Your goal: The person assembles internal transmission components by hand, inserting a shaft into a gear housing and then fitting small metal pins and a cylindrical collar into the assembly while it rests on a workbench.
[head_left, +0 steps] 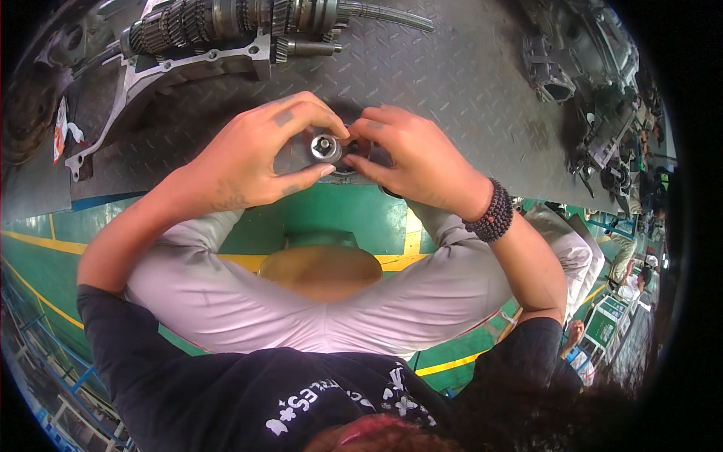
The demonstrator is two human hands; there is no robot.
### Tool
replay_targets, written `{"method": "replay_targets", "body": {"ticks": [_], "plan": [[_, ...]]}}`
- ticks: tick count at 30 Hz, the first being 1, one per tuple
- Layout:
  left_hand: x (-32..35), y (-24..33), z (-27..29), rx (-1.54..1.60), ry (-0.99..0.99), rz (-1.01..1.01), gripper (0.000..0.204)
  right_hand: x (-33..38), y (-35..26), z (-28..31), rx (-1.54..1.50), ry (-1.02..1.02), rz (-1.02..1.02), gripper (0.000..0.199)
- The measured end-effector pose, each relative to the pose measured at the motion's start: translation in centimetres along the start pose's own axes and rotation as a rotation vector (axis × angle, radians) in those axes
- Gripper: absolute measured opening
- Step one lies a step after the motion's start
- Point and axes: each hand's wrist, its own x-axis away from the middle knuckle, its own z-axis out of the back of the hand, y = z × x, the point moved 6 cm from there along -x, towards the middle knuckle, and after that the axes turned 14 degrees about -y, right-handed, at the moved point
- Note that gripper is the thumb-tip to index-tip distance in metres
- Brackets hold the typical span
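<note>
A grey tread-plate surface (467, 83) spans the upper view. At its top lies a long gear shaft assembly (241, 19) beside a pale housing plate (173, 71); dark castings (587, 83) sit at the right. At the near edge of the surface, the left hand (248, 154) and right hand (422, 158) meet, fingers curled closed around a small round metal part (326, 147) pinched between their fingertips.

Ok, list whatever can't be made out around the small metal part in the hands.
- Head view: the lower body of the metal part is covered by the left hand and right hand.
- Whatever lies beneath the part: hidden by both hands.
- Gear shaft: cut off by the top edge.
</note>
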Motion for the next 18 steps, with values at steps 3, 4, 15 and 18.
{"method": "replay_targets", "body": {"ticks": [3,4,15,18], "plan": [[0.0,0.1,0.0,-0.057,-0.001,-0.040,0.044,-0.1,-0.2,0.1,-0.018,0.010,0.031,0.020],[-0.2,0.2,0.0,-0.041,-0.004,-0.036,0.043,0.1,-0.1,0.4,-0.016,0.016,0.034,0.021],[0.5,-0.8,0.5,-0.013,0.085,0.094,0.039,-0.9,0.6,-1.0,-0.025,0.204,0.233,0.017],[-0.6,-1.1,-0.4,0.070,0.089,0.035,0.039,0.0,1.2,-1.1,0.031,0.224,0.188,0.019]]}}
